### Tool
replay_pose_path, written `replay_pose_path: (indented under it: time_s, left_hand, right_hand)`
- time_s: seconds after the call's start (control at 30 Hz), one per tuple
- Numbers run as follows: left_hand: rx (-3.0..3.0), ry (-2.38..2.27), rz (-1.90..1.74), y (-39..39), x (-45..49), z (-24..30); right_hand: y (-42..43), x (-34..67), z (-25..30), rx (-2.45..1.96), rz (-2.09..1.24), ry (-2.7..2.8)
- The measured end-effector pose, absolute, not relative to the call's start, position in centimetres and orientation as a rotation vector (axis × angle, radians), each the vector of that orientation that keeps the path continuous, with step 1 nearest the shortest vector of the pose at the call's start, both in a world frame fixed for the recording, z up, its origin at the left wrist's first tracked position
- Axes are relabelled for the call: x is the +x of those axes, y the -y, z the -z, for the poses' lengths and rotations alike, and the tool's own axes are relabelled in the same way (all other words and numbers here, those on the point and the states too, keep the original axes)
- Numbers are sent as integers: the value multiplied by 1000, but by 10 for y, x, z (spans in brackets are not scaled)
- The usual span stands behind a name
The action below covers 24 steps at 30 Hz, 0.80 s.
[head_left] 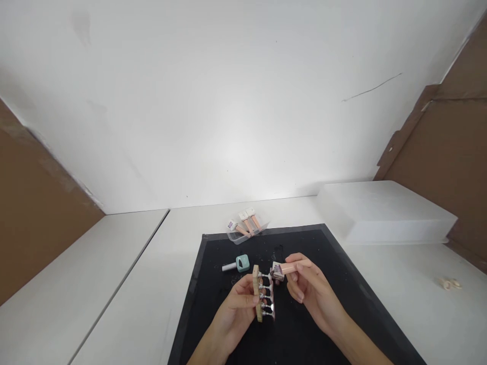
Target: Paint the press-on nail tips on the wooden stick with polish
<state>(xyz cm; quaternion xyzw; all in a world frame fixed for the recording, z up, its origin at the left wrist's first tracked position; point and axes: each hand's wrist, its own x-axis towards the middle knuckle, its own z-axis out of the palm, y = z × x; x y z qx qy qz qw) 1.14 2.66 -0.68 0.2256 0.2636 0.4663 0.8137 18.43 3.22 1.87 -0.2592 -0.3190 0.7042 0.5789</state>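
My left hand [238,306] is closed around the wooden base of a nail tip stand [256,289], tilted on its side. Several metal posts stick out to the right of it, with nail tips on their ends. My right hand [310,289] pinches the long pink cap of a nail polish [291,267] between thumb and fingers. A white square bottle [278,271] with a purple patch shows at the cap's left end, close to the top nail tip. Whether cap and bottle are joined, I cannot tell. Beyond my left hand, a teal nail polish bottle [242,263] lies on the black mat [304,243].
Behind the mat, a clear plastic tray [238,240] holds several pink-capped bottles. A white box-like block [395,215] stands at the right rear. Small cream-coloured pieces [450,284] lie on the white table at the right. A white wall and brown side panels surround the table.
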Motion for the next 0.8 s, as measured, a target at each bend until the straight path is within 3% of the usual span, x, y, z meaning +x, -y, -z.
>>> replay_pose_path:
  time_s: [0.8]
  left_hand:
    - [470, -549, -1002, -26, 10, 9]
  right_hand:
    - [-30, 185, -24, -575, -1673, 765]
